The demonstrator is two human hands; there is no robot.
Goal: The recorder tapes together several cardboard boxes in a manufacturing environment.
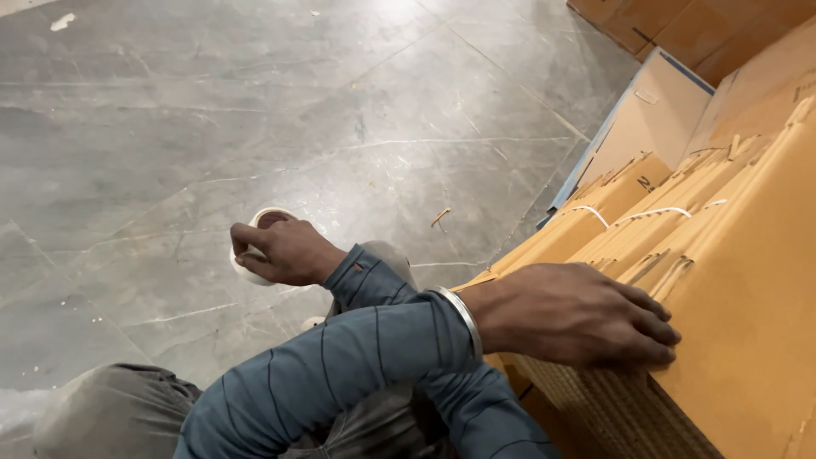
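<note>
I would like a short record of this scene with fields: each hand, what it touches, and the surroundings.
left hand: rests flat on the stack of flattened cardboard boxes, arm crossed over the other
right hand: fingers closed around a white tape roll above the floor
bundle ties: white straps
floor: grey stone tiles
wrist: metal bangle

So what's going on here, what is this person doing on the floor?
A person in a blue striped sleeve sits on a grey stone floor with arms crossed. Their right hand grips a white roll of tape standing on the floor. Their left hand, with a metal bangle at the wrist, rests flat on a stack of flattened cardboard boxes bundled with white straps.
</note>
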